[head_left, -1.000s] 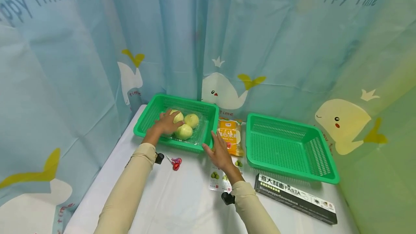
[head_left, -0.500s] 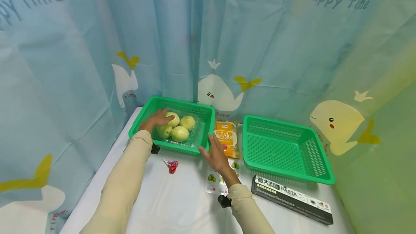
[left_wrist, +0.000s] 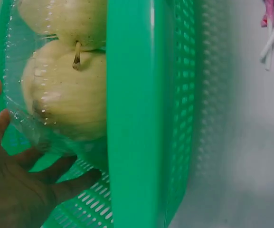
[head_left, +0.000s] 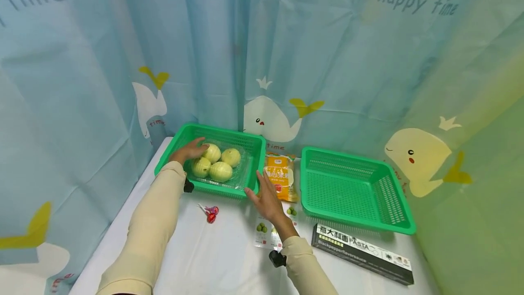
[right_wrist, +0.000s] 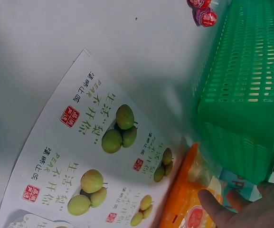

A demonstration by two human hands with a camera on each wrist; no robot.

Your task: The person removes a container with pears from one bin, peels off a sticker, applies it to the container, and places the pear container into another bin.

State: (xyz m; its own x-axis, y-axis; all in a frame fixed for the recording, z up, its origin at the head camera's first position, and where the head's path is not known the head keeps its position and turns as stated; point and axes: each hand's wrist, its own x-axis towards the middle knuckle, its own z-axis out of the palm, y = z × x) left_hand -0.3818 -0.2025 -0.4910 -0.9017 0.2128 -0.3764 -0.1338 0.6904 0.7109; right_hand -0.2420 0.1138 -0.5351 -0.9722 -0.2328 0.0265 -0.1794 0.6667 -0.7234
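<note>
Head view: my left hand (head_left: 189, 150) resting open-fingered on clear pear tray (head_left: 241, 177) inside left green basket (head_left: 257, 160), my right hand (head_left: 265, 196) flat at its corner; left wrist view: fingers (left_wrist: 72, 184) under tray (left_wrist: 25, 123); right wrist view: fingertips (right_wrist: 212, 203) touching orange packet (right_wrist: 186, 209).

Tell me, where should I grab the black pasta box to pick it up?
Probably around its middle, coming down from above. The pasta box lies flat on the table, long and narrow, so fingers can wrap across its short width, one long edge each side. Its near long side is free; the empty basket lies close behind, so keep fingers slim on that side.
</note>
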